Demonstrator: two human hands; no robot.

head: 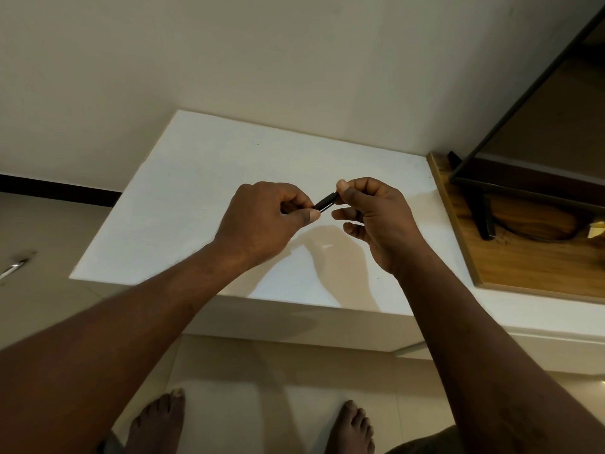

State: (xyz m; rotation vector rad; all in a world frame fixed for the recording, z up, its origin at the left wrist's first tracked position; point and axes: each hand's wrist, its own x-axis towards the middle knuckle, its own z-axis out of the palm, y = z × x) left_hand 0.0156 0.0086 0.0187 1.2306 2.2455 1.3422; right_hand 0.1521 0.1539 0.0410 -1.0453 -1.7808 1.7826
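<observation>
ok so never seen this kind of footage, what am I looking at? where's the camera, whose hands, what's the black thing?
There is no machine here: a person works with bare hands. The single picture comes from a wide-angle camera worn on the head, looking down. That is why you see both forearms and, at the bottom, bare feet. The left hand and the right hand each pinch one end of a slim black stick, held above a white tabletop, where their shadow falls. What the stick is, I cannot tell; it might be a pen. To the right, a wooden board carries a dark-framed screen on its stand.
</observation>
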